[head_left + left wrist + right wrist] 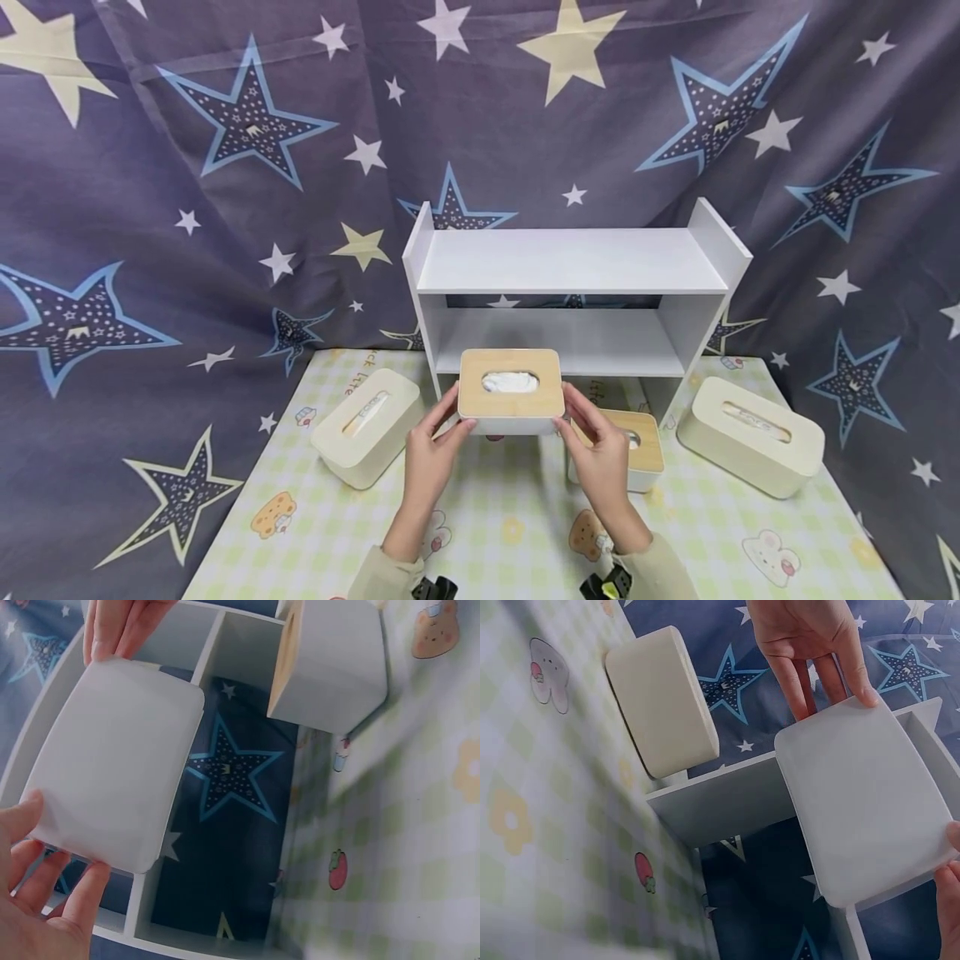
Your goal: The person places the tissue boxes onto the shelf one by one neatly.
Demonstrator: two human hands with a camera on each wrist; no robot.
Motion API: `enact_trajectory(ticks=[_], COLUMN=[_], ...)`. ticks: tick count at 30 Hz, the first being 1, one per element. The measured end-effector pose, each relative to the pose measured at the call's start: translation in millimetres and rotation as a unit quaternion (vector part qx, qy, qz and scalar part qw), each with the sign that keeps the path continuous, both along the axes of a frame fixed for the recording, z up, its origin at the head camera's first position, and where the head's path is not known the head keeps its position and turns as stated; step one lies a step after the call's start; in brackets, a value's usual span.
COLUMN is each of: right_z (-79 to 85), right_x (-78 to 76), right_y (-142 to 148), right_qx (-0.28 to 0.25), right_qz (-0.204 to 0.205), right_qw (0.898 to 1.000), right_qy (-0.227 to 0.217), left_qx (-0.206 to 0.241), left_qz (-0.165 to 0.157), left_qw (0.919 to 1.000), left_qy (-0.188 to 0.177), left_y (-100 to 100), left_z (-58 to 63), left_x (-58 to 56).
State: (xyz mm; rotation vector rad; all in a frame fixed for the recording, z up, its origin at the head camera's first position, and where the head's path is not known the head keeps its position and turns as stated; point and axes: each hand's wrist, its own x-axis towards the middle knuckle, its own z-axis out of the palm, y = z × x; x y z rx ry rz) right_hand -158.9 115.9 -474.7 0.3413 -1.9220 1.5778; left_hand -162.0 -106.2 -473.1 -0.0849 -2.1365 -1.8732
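Observation:
Between my two hands a tissue box (510,423) with a wooden lid and white body is held up in front of the white shelf (570,260). White tissue shows in the lid's oval slot. My left hand (431,458) grips its left end, thumb at the front; my right hand (602,458) grips the right end. Both wrist views show the box's plain white underside (116,765) from below. A second wooden-lidded tissue box (647,454) stands on the table, partly hidden behind my right hand.
A cream tissue box (367,427) sits on the left of the checked tablecloth (517,550), and another cream box (750,437) on the right. The shelf has upright side panels and a middle board. A star-patterned curtain (300,233) hangs behind.

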Motion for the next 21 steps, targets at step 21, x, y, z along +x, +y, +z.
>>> enact_trajectory(ticks=[21], right_z=[46.2], right_x=[-7.7], right_y=[-11.4], right_qx=[-0.003], right_qz=[-0.005], right_qw=[1.000], right_qy=[-0.010], left_qx=[-0.005], left_qz=[0.029], left_qw=[0.9992], left_qy=[0.028], left_y=[-2.4], left_z=[20.2], left_x=[-21.9])
